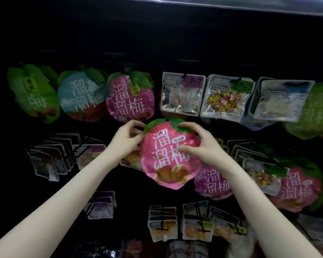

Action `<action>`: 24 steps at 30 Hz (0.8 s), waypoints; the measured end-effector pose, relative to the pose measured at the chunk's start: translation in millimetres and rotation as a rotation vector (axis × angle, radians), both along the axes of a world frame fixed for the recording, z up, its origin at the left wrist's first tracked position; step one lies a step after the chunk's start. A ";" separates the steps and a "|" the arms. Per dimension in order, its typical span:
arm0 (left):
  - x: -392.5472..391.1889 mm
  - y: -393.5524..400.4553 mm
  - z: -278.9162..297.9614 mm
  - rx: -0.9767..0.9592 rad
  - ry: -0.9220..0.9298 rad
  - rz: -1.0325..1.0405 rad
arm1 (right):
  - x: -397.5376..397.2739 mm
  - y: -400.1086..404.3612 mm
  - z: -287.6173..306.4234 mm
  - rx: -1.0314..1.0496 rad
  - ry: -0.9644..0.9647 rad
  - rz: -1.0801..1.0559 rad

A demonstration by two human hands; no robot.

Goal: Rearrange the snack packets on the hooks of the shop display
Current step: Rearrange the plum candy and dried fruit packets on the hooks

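A pink peach-shaped snack packet (166, 155) with green leaf top and white characters hangs in the middle of the dark display. My left hand (128, 139) grips its upper left edge, fingers curled behind the leaf. My right hand (199, 141) holds the upper right side, with fingers on the green leaf and the thumb across the front. Directly above hangs a magenta plum packet (130, 98). The hook under the pink packet is hidden.
The top row holds a green packet (34, 92), a blue one (80, 95) and clear candy pouches (182, 93) (226, 98) (282, 100). Purple (212, 181) and pink (296, 189) packets hang at lower right. Stacks of small pouches (50, 157) (162, 222) fill lower hooks.
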State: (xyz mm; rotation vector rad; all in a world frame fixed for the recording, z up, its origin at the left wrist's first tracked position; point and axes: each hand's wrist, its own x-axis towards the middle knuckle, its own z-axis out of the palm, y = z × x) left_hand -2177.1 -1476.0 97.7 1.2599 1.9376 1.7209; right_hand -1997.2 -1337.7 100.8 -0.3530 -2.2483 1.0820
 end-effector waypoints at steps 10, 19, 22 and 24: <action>2.3 25.2 9.7 -0.097 0.111 -0.070 | 16.5 18.2 16.3 0.045 0.022 -0.151; 7.5 82.4 57.7 0.150 0.335 0.033 | 50.3 35.9 40.3 0.115 0.063 -0.239; 13.0 102.9 69.9 0.188 0.155 0.016 | 61.5 41.4 45.1 0.102 0.065 -0.250; 16.6 108.2 71.8 0.255 0.031 0.046 | 66.4 44.8 46.4 0.126 0.062 -0.262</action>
